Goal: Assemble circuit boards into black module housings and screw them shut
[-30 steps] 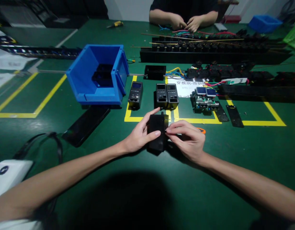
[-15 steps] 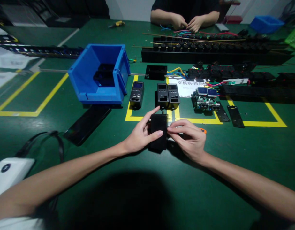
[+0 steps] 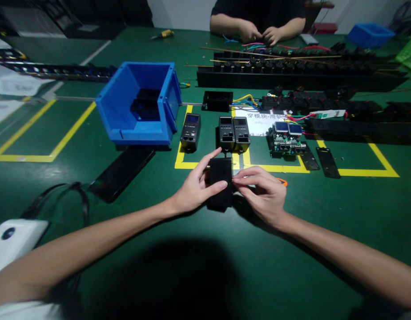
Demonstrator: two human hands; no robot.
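Note:
My left hand (image 3: 195,190) grips a small black module housing (image 3: 220,175) from its left side, thumb across the front and forefinger stretched over the top. My right hand (image 3: 263,192) is closed in a pinch against the housing's right edge; what its fingertips hold is too small to make out. An orange-handled tool (image 3: 281,181) lies just behind my right hand. The housing stands on the green mat at the front edge of a yellow-taped square.
A blue bin (image 3: 139,104) with black parts stands at the left. Three finished black modules (image 3: 232,133) and a bare circuit board (image 3: 285,138) lie beyond my hands. Long black power strips (image 3: 292,73) cross the back. Another person's hands (image 3: 260,33) work opposite. A white device (image 3: 12,244) sits at my left elbow.
Hardly anything differs: the housing has been nudged slightly away from me and my right fingers have shifted a little along its edge.

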